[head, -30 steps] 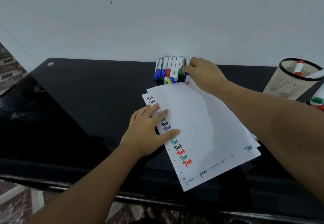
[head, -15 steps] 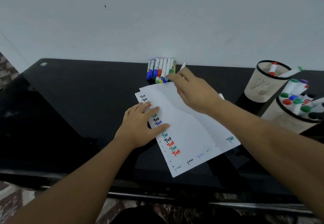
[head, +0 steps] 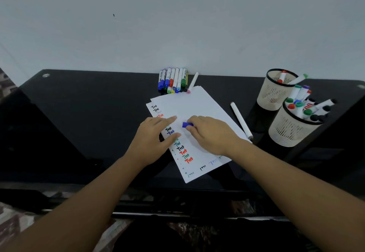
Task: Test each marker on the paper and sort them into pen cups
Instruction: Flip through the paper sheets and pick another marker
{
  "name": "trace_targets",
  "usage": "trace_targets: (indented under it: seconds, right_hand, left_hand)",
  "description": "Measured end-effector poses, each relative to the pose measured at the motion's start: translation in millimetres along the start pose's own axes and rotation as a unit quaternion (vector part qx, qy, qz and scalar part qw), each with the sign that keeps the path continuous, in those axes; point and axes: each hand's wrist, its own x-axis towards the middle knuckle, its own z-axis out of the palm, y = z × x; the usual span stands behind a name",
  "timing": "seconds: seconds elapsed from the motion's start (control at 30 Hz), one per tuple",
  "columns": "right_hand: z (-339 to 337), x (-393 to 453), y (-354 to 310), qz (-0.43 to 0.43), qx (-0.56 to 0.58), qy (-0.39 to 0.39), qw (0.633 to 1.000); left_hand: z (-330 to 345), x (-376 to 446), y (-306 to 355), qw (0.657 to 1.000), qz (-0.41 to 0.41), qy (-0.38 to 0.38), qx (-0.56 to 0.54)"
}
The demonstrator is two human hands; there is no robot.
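Observation:
White paper sheets (head: 199, 109) lie on the black table, with rows of coloured "Test" marks down their left edge. My left hand (head: 154, 139) rests flat on that edge with straight fingers. My right hand (head: 213, 135) is over the middle of the paper and grips a marker with a blue cap (head: 186, 124); its barrel is hidden in my fist. Several capped markers (head: 173, 80) lie in a row by the wall. Two mesh pen cups stand at the right: the far cup (head: 274, 91) holds a few markers and the near cup (head: 290, 129) holds several.
A white marker with a pink end (head: 192, 83) lies beside the row. Another white marker (head: 241, 120) lies on the table just right of the paper. The table's front edge (head: 138, 184) runs below my forearms, and the white wall stands close behind.
My right hand has come back from the marker row to the middle of the paper, now gripping a blue-capped marker. My left hand has stayed on the paper's edge. The camera has tilted.

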Motion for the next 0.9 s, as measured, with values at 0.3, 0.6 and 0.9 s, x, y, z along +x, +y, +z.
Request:
trace_targets:
  seconds: [0.3, 0.6, 0.9]
  right_hand:
    - [6.5, -1.4, -9.4, -0.039, -0.080, -0.027, 0.996]
    - [6.1, -7.5, -4.4, -0.039, -0.119, -0.020, 0.992]
    - [10.5, -2.8, -8.2, 0.047, -0.019, 0.033, 0.998]
  left_hand:
    - [8.9, -18.2, 6.4, 0.999, 0.049, 0.004, 0.001]
    - [11.2, -16.8, 1.2, 0.993, 0.111, 0.004, 0.027]
    - [9.4, -18.0, 8.9, 0.999, 0.032, -0.020, -0.010]
